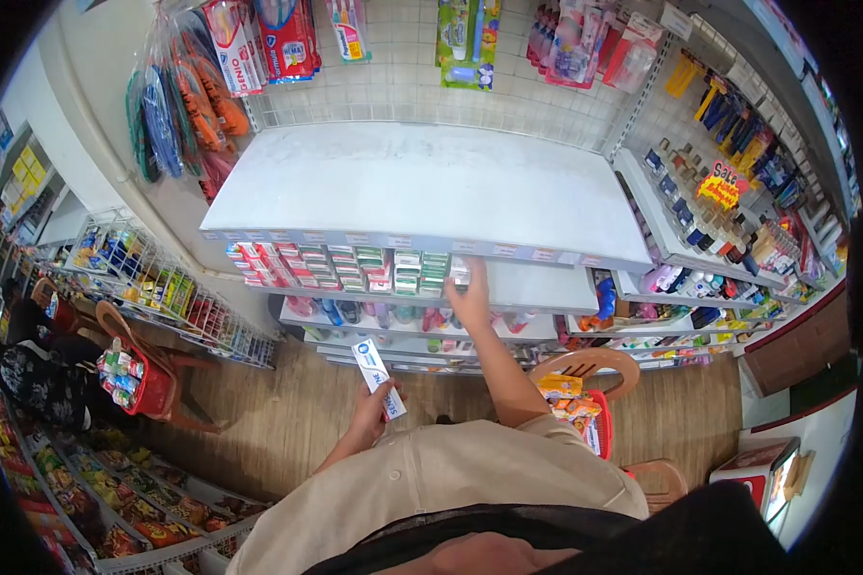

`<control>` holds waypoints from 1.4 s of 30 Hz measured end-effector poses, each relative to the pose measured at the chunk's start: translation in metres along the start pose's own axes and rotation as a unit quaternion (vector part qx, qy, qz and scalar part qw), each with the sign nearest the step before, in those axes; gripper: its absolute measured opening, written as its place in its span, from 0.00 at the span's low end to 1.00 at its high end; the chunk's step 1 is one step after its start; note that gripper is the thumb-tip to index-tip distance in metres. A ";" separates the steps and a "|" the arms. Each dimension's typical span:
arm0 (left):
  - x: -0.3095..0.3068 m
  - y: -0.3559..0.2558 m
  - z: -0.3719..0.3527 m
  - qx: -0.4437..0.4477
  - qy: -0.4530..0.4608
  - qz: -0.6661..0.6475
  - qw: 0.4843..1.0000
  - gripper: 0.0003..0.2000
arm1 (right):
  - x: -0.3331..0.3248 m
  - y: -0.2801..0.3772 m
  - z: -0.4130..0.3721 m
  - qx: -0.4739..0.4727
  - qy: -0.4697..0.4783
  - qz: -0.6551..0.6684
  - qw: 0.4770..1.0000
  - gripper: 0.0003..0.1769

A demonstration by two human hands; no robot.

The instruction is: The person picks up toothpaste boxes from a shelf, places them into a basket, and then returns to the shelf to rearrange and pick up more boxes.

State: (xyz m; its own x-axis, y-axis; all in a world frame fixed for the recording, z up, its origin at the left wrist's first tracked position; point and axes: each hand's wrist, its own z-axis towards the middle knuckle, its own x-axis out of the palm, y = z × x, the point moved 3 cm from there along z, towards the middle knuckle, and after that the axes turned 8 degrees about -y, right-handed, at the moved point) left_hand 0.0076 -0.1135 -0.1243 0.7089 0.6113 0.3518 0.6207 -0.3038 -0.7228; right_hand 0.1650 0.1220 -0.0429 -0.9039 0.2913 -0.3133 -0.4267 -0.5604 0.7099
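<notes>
The left hand (369,410) is clamping its grip around the lower half of a white-and-blue oblong cardboard carton (372,367), in front of the body. The right hand (469,293) is touching, or nearly touching, the right end of a row of small red, white and green cardboard boxes (408,272) on a white metal lower shelf (547,289). A sideways knock could be sending stacks over the front edge; a loosening left grip could be letting the carton slip. The white metal top shelf (422,182) is hiding the row's rear. I cannot tell whether the right grip is closing on anything; left fingers are covering some lettering.
</notes>
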 end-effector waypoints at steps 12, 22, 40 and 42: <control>-0.006 0.011 0.006 -0.011 -0.004 -0.015 1.000 0.15 | -0.005 0.012 -0.001 -0.011 -0.048 -0.007 0.999 0.24; 0.001 0.006 0.001 -0.007 0.002 -0.015 1.000 0.13 | -0.006 0.021 -0.008 -0.010 -0.059 -0.005 0.998 0.23; 0.002 0.003 -0.005 0.005 0.014 -0.009 1.000 0.13 | -0.002 0.025 -0.013 -0.010 -0.085 -0.005 0.996 0.22; 0.004 0.002 -0.006 0.004 0.016 -0.008 1.000 0.13 | -0.002 0.024 -0.014 -0.001 -0.083 -0.010 0.996 0.24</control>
State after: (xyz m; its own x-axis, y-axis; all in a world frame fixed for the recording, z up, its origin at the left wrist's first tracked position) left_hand 0.0140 -0.1164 -0.1207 0.7092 0.5928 0.3817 0.6293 -0.2881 -0.7218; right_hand 0.1563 0.0970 -0.0341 -0.8772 0.4273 -0.2188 -0.4455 -0.5547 0.7028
